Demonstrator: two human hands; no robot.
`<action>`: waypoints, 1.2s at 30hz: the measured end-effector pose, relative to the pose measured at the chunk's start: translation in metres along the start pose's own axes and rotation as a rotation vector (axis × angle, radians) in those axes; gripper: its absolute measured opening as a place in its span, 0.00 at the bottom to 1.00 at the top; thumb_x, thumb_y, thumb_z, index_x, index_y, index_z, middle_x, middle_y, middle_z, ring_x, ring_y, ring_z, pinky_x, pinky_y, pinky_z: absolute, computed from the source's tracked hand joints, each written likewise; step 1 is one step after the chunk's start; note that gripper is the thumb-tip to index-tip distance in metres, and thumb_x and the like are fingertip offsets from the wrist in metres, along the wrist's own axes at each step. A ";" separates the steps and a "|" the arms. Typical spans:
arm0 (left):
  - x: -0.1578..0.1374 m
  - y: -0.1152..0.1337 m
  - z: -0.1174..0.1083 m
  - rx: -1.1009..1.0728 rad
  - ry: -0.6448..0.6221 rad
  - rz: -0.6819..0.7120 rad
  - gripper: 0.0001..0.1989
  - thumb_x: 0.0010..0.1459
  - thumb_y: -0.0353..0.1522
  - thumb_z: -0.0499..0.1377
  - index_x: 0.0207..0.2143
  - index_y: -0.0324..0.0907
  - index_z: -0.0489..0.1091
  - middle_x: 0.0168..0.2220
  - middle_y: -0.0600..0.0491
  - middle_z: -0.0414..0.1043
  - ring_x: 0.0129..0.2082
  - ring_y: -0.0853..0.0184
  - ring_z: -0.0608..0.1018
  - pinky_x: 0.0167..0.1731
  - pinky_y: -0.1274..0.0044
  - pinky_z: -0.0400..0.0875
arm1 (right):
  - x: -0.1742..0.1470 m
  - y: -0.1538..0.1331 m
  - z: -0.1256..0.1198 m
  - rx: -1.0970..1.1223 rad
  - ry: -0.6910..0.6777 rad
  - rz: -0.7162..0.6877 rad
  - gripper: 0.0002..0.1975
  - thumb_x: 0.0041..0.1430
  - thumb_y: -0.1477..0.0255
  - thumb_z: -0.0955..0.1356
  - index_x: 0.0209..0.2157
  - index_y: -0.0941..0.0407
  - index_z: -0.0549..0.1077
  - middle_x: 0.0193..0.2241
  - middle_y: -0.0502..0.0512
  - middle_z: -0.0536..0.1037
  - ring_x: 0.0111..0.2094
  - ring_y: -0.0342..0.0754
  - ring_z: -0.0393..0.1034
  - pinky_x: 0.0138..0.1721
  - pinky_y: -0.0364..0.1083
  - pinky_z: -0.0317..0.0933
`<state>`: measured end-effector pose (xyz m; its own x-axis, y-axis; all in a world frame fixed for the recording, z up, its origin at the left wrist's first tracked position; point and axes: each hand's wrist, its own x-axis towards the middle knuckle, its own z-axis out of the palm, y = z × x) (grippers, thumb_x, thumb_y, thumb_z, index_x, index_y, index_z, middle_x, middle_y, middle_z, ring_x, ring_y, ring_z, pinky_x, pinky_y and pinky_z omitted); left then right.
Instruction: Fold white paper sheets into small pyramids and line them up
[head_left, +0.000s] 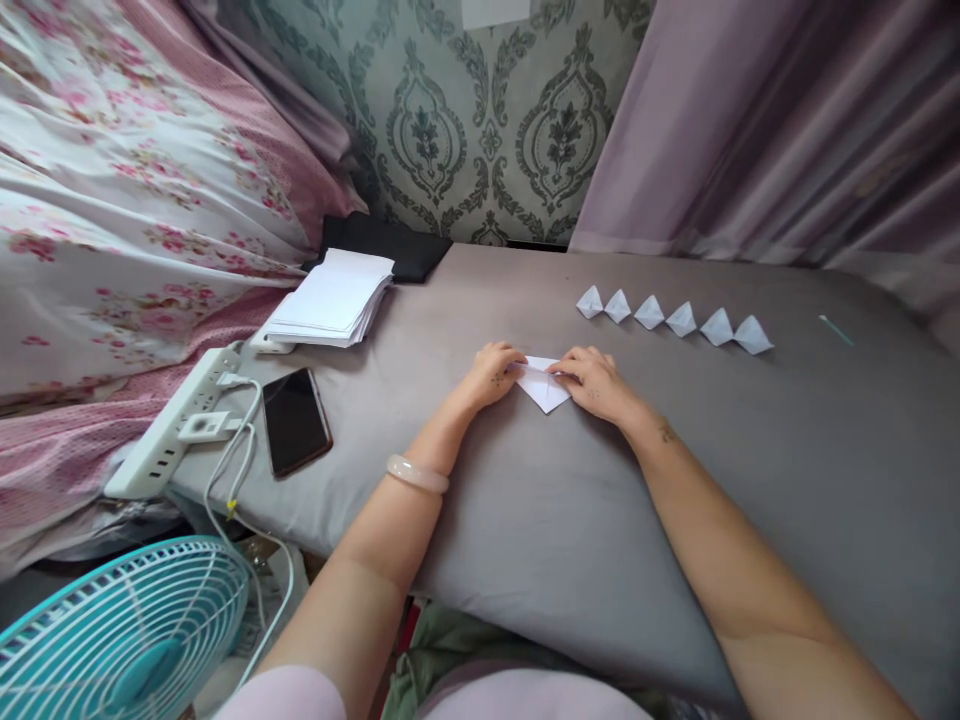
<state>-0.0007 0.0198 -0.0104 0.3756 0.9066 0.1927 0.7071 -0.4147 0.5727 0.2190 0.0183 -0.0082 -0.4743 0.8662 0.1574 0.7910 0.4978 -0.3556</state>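
Note:
A small sheet of folded white paper [546,390] lies on the grey cloth in front of me, its pointed corner toward me. My left hand [495,375] grips its left side, thumb and fingers pressed together at the edge. On the opposite side my right hand [592,380] pinches the paper in the same way. Part of each edge is hidden under the fingers. Beyond my right hand, several folded white paper pieces [682,319] stand in a slanting row.
A stack of white paper [330,298] lies at the back left, by a black folder-like item [412,255]. Nearer are a phone [296,422], a power strip [176,420] with cables and a turquoise fan [142,640]. A thin pale green stick [836,329] lies far right.

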 end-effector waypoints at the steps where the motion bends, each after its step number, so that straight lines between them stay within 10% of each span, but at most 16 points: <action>1: 0.001 -0.001 0.001 -0.011 -0.005 0.005 0.10 0.56 0.27 0.56 0.38 0.40 0.75 0.39 0.48 0.73 0.41 0.62 0.73 0.46 0.70 0.67 | 0.000 0.002 0.000 0.004 0.002 0.019 0.14 0.61 0.72 0.63 0.44 0.50 0.78 0.41 0.57 0.75 0.45 0.54 0.64 0.47 0.54 0.53; 13: 0.008 -0.020 0.004 -0.110 0.013 0.117 0.07 0.56 0.28 0.58 0.33 0.39 0.77 0.35 0.49 0.74 0.34 0.67 0.74 0.38 0.77 0.68 | -0.008 0.030 0.001 0.257 0.113 0.054 0.07 0.55 0.73 0.67 0.32 0.55 0.78 0.31 0.54 0.75 0.34 0.47 0.67 0.40 0.47 0.59; 36: -0.009 -0.017 -0.019 0.396 -0.197 0.400 0.21 0.64 0.26 0.43 0.51 0.42 0.70 0.46 0.47 0.72 0.45 0.63 0.72 0.43 0.75 0.68 | -0.042 0.017 -0.001 -0.136 0.115 -0.086 0.19 0.61 0.81 0.57 0.46 0.55 0.74 0.44 0.58 0.75 0.43 0.51 0.66 0.45 0.49 0.58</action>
<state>-0.0279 0.0200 -0.0069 0.7363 0.6578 0.1589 0.6430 -0.7532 0.1386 0.2529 -0.0100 -0.0197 -0.5016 0.8154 0.2889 0.7980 0.5651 -0.2095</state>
